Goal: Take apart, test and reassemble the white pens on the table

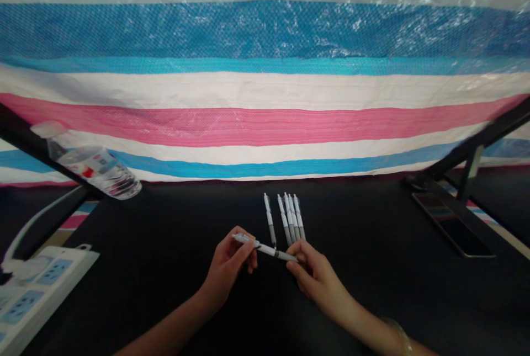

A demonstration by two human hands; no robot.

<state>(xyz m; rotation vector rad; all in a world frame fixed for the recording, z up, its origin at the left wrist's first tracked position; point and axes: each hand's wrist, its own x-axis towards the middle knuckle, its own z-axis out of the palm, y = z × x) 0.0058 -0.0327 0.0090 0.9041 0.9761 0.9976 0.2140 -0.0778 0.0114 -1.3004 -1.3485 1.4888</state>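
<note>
At the frame's lower middle, the left hand (227, 262) pinches the white-and-grey pen (267, 249) by its white end and the right hand (317, 273) its grey end (probably to steady it between them), with five similar pens (290, 218) lying just above, apparently aligned for easy reach.

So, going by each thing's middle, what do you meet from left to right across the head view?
Power strip → bottle → left hand → lone pen → pen cluster → right hand → phone.
</note>
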